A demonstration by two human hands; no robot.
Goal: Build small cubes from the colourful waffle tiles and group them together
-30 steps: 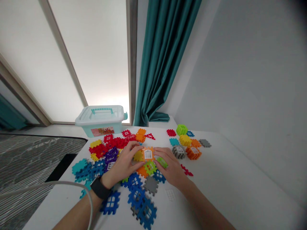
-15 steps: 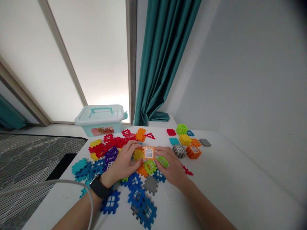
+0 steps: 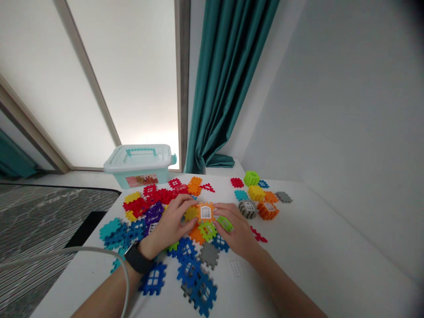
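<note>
Between my two hands is an orange interlocking tile (image 3: 206, 212) with a white window insert. My left hand (image 3: 172, 221), with a dark watch on the wrist, grips its left edge between thumb and fingers. On the opposite edge, my right hand (image 3: 233, 227) pinches the same tile. A lime green tile (image 3: 207, 231) lies just below it, and another lime green piece (image 3: 225, 223) shows under my right hand. Yellow (image 3: 191, 213) and orange (image 3: 196, 235) tiles lie close by, partly covered by my left hand.
Red (image 3: 165, 195), purple (image 3: 154, 214) and blue (image 3: 202, 291) tiles are heaped around my left arm. Stacked grey (image 3: 247, 209), orange (image 3: 268, 211), yellow (image 3: 256, 193) and green (image 3: 251, 178) tiles stand at the right. A lidded plastic box (image 3: 142, 165) sits behind. A pale cable (image 3: 99, 250) crosses my left forearm.
Almost nothing differs. Both hands keep hold of the orange tile in the same place, and the whole view has shifted very slightly.
</note>
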